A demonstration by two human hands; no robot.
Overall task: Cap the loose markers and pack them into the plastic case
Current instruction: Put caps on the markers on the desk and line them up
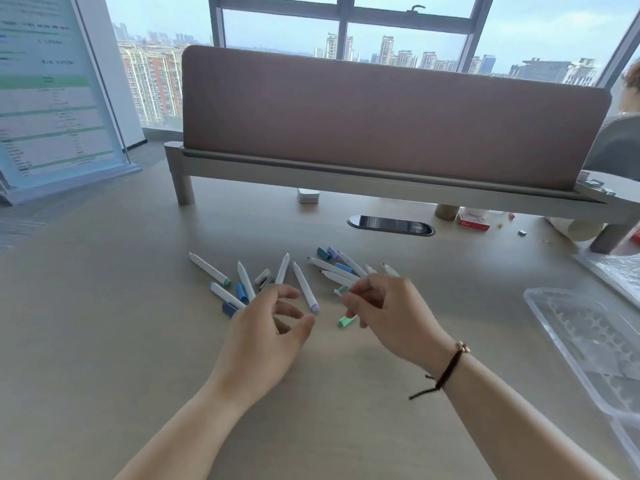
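Several white markers lie scattered on the desk, among them one with a purple end [304, 287] and one with a green end [209, 269]. Loose caps lie between them: blue [241, 292], teal [323, 253] and purple [333, 252]. My right hand [388, 313] pinches a white marker with a mint-green end [346, 321]; most of its barrel is hidden by my fingers. My left hand [268, 332] hovers beside it with loosely curled fingers and holds nothing. The clear plastic case [585, 344] lies open at the right edge of the desk.
A pink desk divider [381, 112] on a grey rail stands behind the markers. A black cable slot [391, 225], a small red box [473, 221] and a white block [308, 195] lie under it. Bubble wrap [620, 271] lies at the far right.
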